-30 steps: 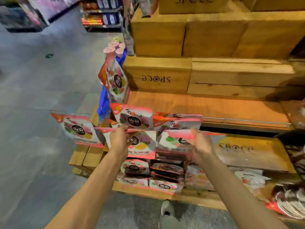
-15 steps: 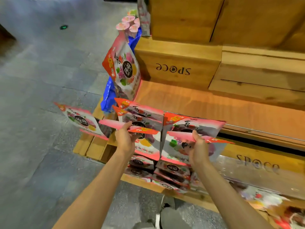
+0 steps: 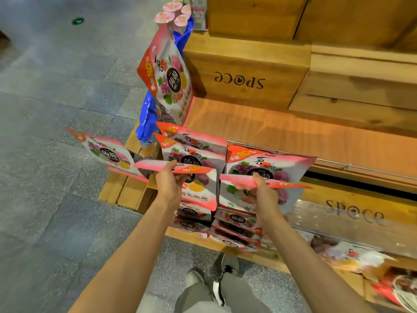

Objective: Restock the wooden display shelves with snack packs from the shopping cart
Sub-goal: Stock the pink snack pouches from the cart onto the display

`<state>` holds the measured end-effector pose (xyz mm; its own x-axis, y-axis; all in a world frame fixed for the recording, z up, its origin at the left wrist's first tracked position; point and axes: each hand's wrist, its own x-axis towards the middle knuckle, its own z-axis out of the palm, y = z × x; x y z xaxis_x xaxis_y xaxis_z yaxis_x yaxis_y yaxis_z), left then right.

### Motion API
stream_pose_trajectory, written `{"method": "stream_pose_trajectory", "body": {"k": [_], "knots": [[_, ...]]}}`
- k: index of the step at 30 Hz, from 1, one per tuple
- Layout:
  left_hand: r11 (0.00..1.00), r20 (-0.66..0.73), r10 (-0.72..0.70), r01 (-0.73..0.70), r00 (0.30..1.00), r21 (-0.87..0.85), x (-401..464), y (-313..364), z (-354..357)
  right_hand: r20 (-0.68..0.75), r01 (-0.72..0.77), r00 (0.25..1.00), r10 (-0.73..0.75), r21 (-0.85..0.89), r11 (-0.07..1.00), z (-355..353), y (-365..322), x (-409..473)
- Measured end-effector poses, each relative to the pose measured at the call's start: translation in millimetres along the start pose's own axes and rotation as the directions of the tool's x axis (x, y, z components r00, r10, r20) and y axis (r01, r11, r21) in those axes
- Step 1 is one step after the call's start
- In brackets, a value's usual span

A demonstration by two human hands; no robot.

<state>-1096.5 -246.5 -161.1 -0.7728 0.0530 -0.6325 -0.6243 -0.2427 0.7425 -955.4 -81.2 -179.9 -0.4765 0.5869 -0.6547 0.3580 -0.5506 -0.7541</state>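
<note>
Pink and white snack packs with fruit pictures fill the left end of the wooden display shelf [image 3: 304, 136]. My left hand [image 3: 169, 184] grips the top edge of one snack pack [image 3: 198, 188] in the front row. My right hand [image 3: 264, 193] pinches the top edge of the neighbouring pack [image 3: 232, 193]. More packs stand behind them [image 3: 194, 150], and one [image 3: 108, 152] sticks out to the left past the shelf corner. Another pack [image 3: 169, 77] stands upright at the shelf's far left. Lower packs [image 3: 234, 220] lie stacked beneath. No shopping cart is visible.
Wooden crates marked "SPACE" [image 3: 246, 71] stack behind the shelf. A blue bag [image 3: 146, 118] and pink cups [image 3: 173, 12] sit at the left corner. A thin metal rail [image 3: 361, 168] runs along the shelf front. Grey tiled floor [image 3: 56, 132] lies left; my shoes [image 3: 221, 276] are below.
The view has tilted down and closer to the shelf. Both hands stay on the top edges of the front packs, with the packs lifted slightly and leaning forward.
</note>
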Motion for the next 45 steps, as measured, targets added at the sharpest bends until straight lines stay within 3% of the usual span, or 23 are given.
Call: {"method": "stream_pose_trajectory", "body": {"k": [3, 5, 8, 10, 12, 15, 19, 23, 25, 28, 33, 34, 38, 39, 40, 41, 42, 43, 45], "knots": [[0.992, -0.018, -0.025, 0.027, 1.0, 0.123, 1.4, 11.1, 7.1, 0.074, -0.041, 0.996, 0.05, -0.117, 0.992, -1.9, 1.1, 1.6], [0.977, -0.02, -0.051, 0.054, 0.999, 0.207, 3.6, 15.8, 9.5, 0.204, -0.059, 0.975, 0.083, -0.118, 0.991, -6.3, 4.0, -3.8], [0.952, -0.025, -0.084, 0.088, 0.996, 0.292, 7.9, 16.0, 8.2, 0.395, -0.05, 0.903, 0.169, -0.294, 0.954, -16.6, 17.6, -10.8], [0.951, -0.037, -0.079, 0.087, 0.996, 0.295, 10.0, 15.1, 7.5, 0.476, -0.059, 0.858, 0.194, -0.283, 0.957, -19.3, 32.3, -14.0], [0.956, -0.041, -0.07, 0.079, 0.997, 0.283, 12.0, 13.1, 6.0, 0.408, -0.226, 0.873, 0.267, -0.147, 0.963, -13.0, 46.7, -13.4], [0.962, -0.044, -0.063, 0.073, 0.997, 0.265, 12.9, 8.7, 2.4, 0.287, -0.492, 0.855, 0.432, 0.185, 0.851, 2.4, 67.2, 3.0], [0.968, -0.041, -0.061, 0.069, 0.997, 0.242, 11.8, 6.8, -1.2, 0.2, -0.539, 0.84, 0.505, 0.428, 0.726, 16.5, 78.5, 18.1], [0.974, -0.032, -0.06, 0.065, 0.998, 0.219, 10.5, 4.2, -4.1, 0.178, -0.531, 0.842, 0.51, 0.44, 0.724, 10.7, 83.3, 26.3], [0.979, -0.027, -0.061, 0.065, 0.998, 0.191, 8.8, 2.9, -5.0, 0.214, -0.551, 0.822, 0.528, 0.535, 0.64, 9.1, 82.4, 27.4], [0.987, -0.017, -0.056, 0.058, 0.998, 0.148, 7.0, 1.7, -7.2, 0.253, -0.553, 0.821, 0.511, 0.573, 0.605, 10.1, 86.7, 23.3], [0.993, -0.009, -0.055, 0.055, 0.998, 0.101, 5.5, 2.8, -8.1, 0.228, -0.517, 0.855, 0.467, 0.465, 0.719, 35.5, 106.5, 2.2], [0.994, -0.011, -0.054, 0.055, 0.998, 0.096, 4.2, 3.1, -7.4, 0.29, -0.528, 0.848, 0.443, 0.409, 0.744, 44.3, 114.5, -1.8], [0.996, 0.004, -0.041, 0.04, 0.999, 0.078, 0.6, 4.9, -8.3, 0.5, -0.673, 0.727, 0.47, 0.384, 0.632, 86.5, 116.4, -5.4], [0.996, 0.01, -0.04, 0.039, 0.999, 0.078, 0.4, 5.7, -9.9, 0.499, -0.619, 0.757, 0.422, 0.34, 0.708, 93.9, 119.9, -2.6], [0.996, 0.012, -0.041, 0.039, 0.999, 0.08, 0.5, 6.1, -11.6, 0.476, -0.633, 0.749, 0.462, 0.305, 0.712, 99.5, 122.8, 0.6], [0.995, 0.011, -0.042, 0.041, 0.999, 0.087, 1.0, 5.9, -13.8, 0.424, -0.571, 0.802, 0.421, 0.336, 0.749, 105.6, 127.7, 5.9], [0.994, 0.013, -0.044, 0.042, 0.999, 0.098, 1.1, 5.7, -16.0, 0.402, -0.585, 0.804, 0.439, 0.399, 0.706, 108.6, 130.6, 16.6], [0.992, 0.015, -0.043, 0.041, 0.999, 0.116, 0.8, 4.8, -18.0, 0.471, -0.643, 0.765, 0.439, 0.529, 0.554, 111.4, 130.2, 20.7], [0.988, 0.029, -0.037, 0.032, 0.999, 0.15, -1.0, 1.6, -21.9, 0.443, -0.589, 0.806, 0.392, 0.664, 0.461, 117.0, 120.5, 21.2]]}}
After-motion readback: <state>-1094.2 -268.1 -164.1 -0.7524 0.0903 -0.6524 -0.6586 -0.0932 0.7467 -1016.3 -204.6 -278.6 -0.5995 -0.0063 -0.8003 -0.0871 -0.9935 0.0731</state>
